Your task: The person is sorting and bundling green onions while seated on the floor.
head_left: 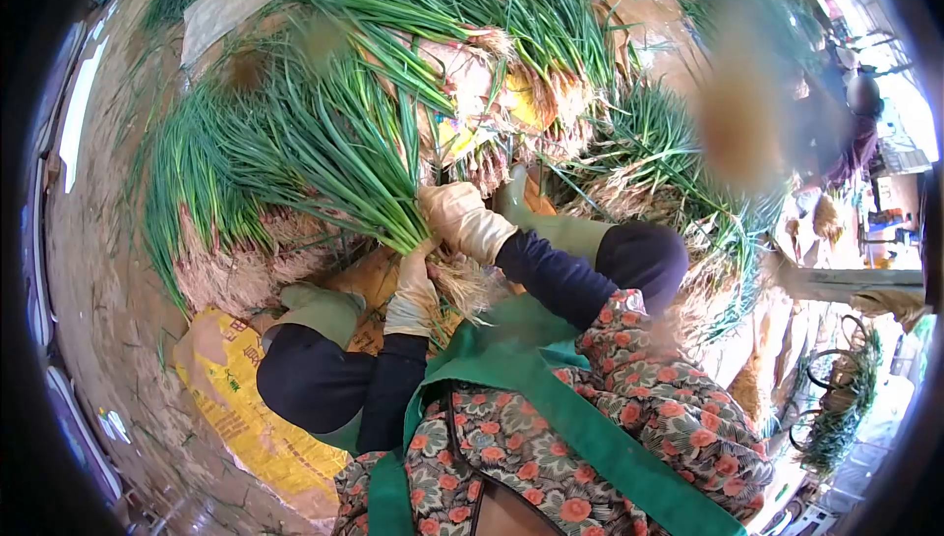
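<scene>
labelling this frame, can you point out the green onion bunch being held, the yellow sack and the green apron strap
green onion bunch (369, 177): head view, on the green stalks above the hands
yellow sack (241, 418): head view, on its printed face
green apron strap (580, 428): head view, mid-strap across the floral top

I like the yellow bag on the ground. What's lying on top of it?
On the yellow bag rest the person's boots and knees, and both gloved hands, left hand and right hand, grip a bunch of green onions above it. Most of the bag is covered, so the rest is hidden.
</scene>
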Motion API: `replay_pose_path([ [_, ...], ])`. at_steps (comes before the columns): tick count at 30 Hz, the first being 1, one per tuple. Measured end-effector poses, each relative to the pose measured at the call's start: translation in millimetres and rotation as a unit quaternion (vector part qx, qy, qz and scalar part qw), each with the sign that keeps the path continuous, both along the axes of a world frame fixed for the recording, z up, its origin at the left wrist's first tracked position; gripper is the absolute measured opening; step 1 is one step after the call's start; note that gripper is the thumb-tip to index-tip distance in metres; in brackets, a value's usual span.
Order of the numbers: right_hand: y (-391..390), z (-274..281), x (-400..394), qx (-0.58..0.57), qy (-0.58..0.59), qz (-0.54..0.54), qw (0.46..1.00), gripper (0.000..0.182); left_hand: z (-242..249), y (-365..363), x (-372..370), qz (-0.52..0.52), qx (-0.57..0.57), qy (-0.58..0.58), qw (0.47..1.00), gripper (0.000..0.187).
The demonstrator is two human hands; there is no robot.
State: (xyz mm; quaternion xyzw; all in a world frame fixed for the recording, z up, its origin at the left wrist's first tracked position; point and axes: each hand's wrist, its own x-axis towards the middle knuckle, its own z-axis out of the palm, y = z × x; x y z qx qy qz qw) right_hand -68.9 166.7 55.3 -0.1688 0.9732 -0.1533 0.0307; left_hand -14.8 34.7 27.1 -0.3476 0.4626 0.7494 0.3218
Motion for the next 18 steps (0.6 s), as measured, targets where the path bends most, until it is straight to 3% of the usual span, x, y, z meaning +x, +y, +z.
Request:
replay_pose_path([
  [2, -1.1, 23.5, 6.8, -0.067, -0.081, -0.041, 0.994, 0.012, 13.8, 4.1, 0.6, 0.046, 0.058, 0.034, 0.997, 0.015],
  [3, 3.8, -28.3, 6.8, -0.115, 0.031, -0.05, 0.992, 0.009, 31.0, 10.0, 2.2, 0.083, 0.115, 0.043, 0.989, 0.016],
  [4, 11.3, -18.2, -2.4, -0.131, 0.266, 0.066, 0.953, 0.012, 38.7, 11.4, 2.3, 0.121, 0.17, 0.051, 0.977, 0.016],
  [5, 20.7, -54.3, -9.1, -0.4, 0.003, -0.09, 0.912, 0.015, 25.3, 9.0, -0.5, 0.113, 0.268, 0.076, 0.954, 0.014],
  [6, 24.0, -99.8, -11.1, -0.6, -0.259, -0.234, 0.72, 0.019, 9.4, 7.8, -4.4, 0.103, 0.361, 0.08, 0.923, 0.012],
  [9, 7.7, -140.1, -13.9, -0.705, -0.351, -0.29, 0.544, 0.011, 11.0, 10.7, 0.1, 0.147, 0.403, 0.057, 0.902, 0.012],
  [11, 0.7, -68.5, -0.2, -0.76, -0.381, -0.338, 0.404, 0.012, 16.3, 10.5, -0.4, 0.162, 0.395, 0.044, 0.903, 0.011],
  [13, -5.5, -50.9, 18.1, -0.859, -0.361, -0.254, 0.259, 0.012, 15.5, 5.7, -0.6, 0.154, 0.414, 0.047, 0.896, 0.011],
  [15, -2.9, 7.0, 21.4, -0.781, -0.444, -0.289, 0.332, 0.015, 22.1, 4.5, 1.7, 0.142, 0.436, 0.064, 0.886, 0.01],
  [16, -0.3, 5.4, 24.7, -0.764, -0.456, -0.246, 0.384, 0.014, 21.8, 2.9, 3.3, 0.154, 0.454, 0.061, 0.875, 0.009],
  [17, 4.8, -2.6, 27.5, -0.726, -0.446, -0.178, 0.493, 0.013, 21.7, 1.4, 3.7, 0.166, 0.473, 0.059, 0.864, 0.008],
  [18, 3.6, -6.5, 25.2, -0.564, -0.326, -0.032, 0.758, 0.013, 22.4, -1.0, 4.9, 0.176, 0.49, 0.057, 0.852, 0.008],
])
